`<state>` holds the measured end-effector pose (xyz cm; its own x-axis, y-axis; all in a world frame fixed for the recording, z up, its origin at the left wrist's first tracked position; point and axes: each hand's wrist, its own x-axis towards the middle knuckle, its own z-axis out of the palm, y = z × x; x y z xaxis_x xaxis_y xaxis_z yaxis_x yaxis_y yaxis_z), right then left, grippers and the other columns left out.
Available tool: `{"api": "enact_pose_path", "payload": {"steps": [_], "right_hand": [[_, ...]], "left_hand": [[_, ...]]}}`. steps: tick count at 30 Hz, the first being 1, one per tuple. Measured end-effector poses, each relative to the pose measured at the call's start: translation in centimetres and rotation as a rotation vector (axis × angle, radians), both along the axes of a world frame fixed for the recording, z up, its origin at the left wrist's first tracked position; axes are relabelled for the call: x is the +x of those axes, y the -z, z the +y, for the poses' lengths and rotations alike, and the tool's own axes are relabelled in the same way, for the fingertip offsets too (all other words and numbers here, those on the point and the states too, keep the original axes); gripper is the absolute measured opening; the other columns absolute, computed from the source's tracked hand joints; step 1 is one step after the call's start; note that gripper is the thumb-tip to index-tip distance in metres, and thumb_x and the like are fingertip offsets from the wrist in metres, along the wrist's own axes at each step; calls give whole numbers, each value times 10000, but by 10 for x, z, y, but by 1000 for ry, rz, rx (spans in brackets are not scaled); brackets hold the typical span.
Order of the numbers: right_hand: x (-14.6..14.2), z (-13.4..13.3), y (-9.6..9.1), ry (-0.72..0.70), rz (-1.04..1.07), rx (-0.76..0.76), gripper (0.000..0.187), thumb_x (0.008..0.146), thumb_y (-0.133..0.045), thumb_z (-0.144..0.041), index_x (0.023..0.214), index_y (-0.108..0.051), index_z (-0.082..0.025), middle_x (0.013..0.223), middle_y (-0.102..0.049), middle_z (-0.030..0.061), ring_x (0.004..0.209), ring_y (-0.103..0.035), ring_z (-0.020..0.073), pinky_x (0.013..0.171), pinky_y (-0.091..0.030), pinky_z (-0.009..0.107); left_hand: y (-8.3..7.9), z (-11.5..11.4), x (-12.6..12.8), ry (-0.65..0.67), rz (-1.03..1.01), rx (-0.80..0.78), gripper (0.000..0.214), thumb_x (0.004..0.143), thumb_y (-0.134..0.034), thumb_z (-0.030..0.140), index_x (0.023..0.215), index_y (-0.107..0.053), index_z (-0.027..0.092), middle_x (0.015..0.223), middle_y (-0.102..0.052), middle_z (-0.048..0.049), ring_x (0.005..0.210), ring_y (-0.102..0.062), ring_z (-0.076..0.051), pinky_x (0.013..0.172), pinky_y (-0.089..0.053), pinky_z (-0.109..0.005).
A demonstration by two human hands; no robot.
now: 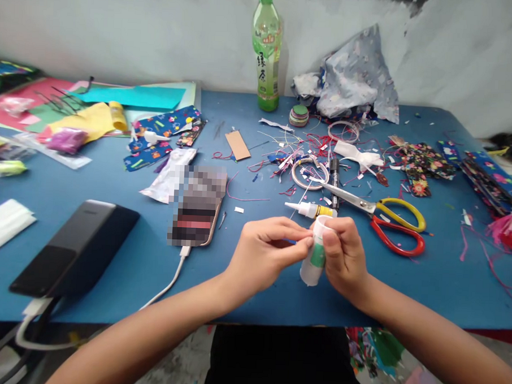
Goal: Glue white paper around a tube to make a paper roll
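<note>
My right hand (347,258) is closed around a white plastic tube (311,272) with a green label, shaped like a glue stick, held nearly upright above the table's front part. The thumb and fingers of my left hand (268,252) are pinched together against the tube's left side, near its top. Whatever lies between those fingertips is too small to make out. Just behind the tube is a small white glue bottle (308,209) with a pointed nozzle and yellow label. Scissors (378,211) with one yellow and one red handle lie open to the right.
A black marker (334,181), tape roll (310,173) and thread scraps lie beyond my hands. Farther back stands a green tea bottle (266,56). Left are a phone (198,209) on a white cable and a dark power bank (105,236). Fabric pieces (427,160) lie right.
</note>
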<state>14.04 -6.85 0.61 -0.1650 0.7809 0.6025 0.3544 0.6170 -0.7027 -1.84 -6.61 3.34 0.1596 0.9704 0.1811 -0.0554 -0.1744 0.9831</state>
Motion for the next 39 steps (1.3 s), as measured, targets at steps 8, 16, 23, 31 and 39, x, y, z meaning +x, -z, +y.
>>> {"api": "enact_pose_path", "payload": {"steps": [8, 16, 23, 31, 39], "right_hand": [[-1, 0, -2, -1, 108, -74, 169, 1008, -399, -346, 909, -495, -249, 633, -447, -62, 521, -453, 105, 498, -424, 224], [0, -2, 1, -38, 81, -54, 123, 1011, -404, -319, 958, -496, -255, 661, -471, -59, 532, -461, 96, 521, -425, 221], [1, -2, 2, -74, 144, -111, 129, 1015, -399, -331, 941, -483, -267, 614, -419, -69, 523, -437, 97, 500, -389, 211], [-1, -1, 3, -61, 145, -128, 142, 1015, -397, -334, 932, -488, -265, 655, -446, -60, 561, -452, 99, 536, -408, 218], [1, -2, 6, -72, 146, -113, 119, 1015, -398, -317, 964, -494, -268, 683, -474, -54, 565, -461, 100, 555, -418, 231]], "left_hand": [[-1, 1, -1, 45, -15, 1, 103, 717, -761, 110, 781, -795, 184, 742, -754, -56, 647, -699, -141, 514, -547, -184], [4, -1, 1, -5, 6, 64, 76, 700, -755, 97, 734, -783, 160, 712, -747, -49, 618, -688, -129, 516, -548, -178], [3, 0, 1, 35, -37, 15, 102, 692, -772, 117, 764, -794, 185, 732, -753, -53, 641, -693, -133, 504, -532, -172], [4, -1, 2, 3, -29, 48, 105, 699, -753, 87, 745, -789, 174, 718, -751, -50, 624, -693, -120, 535, -554, -165], [3, -3, 2, -2, 11, 94, 134, 698, -761, 76, 783, -792, 176, 734, -757, -51, 626, -700, -122, 508, -553, -150]]}}
